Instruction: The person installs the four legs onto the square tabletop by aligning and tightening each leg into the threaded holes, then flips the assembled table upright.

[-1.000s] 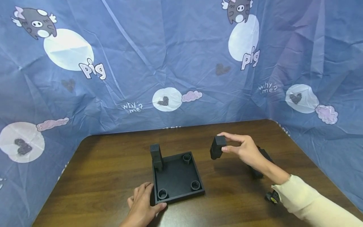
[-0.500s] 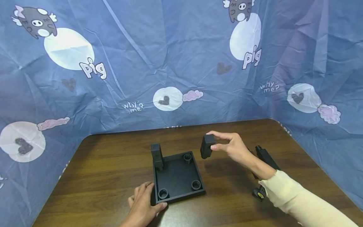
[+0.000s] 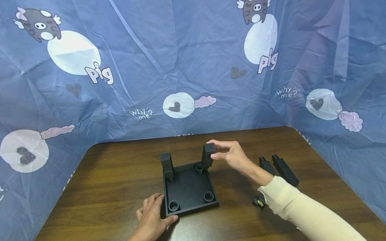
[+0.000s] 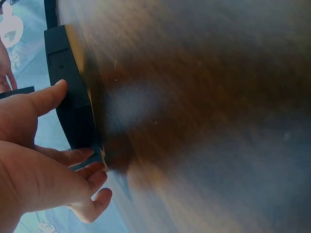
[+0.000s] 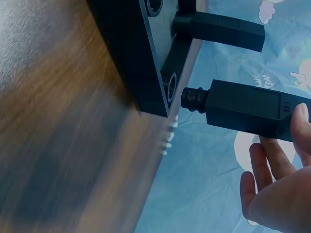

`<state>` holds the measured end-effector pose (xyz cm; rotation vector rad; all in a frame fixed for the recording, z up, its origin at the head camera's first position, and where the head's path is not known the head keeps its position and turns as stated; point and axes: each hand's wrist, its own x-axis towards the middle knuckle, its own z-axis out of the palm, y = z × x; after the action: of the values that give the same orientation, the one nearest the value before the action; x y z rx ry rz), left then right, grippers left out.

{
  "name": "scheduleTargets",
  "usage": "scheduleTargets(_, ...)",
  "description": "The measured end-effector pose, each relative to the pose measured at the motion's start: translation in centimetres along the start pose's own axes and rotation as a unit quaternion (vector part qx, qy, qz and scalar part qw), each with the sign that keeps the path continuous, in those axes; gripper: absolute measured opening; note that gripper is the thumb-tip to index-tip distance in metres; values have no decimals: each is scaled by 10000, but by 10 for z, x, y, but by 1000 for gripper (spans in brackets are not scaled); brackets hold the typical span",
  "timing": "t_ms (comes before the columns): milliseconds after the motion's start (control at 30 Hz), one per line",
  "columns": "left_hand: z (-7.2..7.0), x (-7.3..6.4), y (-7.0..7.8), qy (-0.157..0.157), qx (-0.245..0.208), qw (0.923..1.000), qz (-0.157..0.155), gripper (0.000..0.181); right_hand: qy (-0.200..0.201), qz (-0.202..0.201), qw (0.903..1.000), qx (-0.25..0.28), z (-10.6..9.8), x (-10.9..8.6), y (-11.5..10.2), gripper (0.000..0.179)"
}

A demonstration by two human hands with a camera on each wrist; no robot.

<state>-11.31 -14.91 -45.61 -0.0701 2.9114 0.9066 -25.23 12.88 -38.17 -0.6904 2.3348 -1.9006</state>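
A black square tray-like panel [image 3: 187, 182] with round threaded sockets in its corners lies on the table. My left hand [image 3: 151, 214] grips its near left corner, thumb on the front wall and fingers along the left side. One black square leg [image 3: 167, 164] stands upright at the far left corner. Another black leg [image 3: 207, 155] is pinched near its top by my right hand [image 3: 235, 157], at the far right corner socket [image 3: 199, 167]. In the right wrist view, this leg's threaded end [image 5: 194, 99] points at the socket [image 5: 171, 87], with a small gap between.
Two more black legs, one partly behind the right forearm [image 3: 266, 165] and one beside it [image 3: 284, 170], lie on the wooden table [image 3: 114, 174]. A small dark device [image 3: 259, 202] sits by the right cuff. Blue printed cloth [image 3: 144, 67] hangs behind the table.
My right hand has carried its leg leftwards, from the right of the panel to above the far right corner. The two lying legs have come into fuller view. My left hand stays put.
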Motion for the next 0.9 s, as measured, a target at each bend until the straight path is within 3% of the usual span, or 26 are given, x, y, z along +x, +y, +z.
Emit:
scheduleTargets(433,-1,0,0,-72,-91,9999,-84,81,-60,71,9999,94,20,10,7,42)
scheduleTargets(900,-1,0,-2,14,-90,10000,-2,81,2,141,9999,7,28,15,18,41)
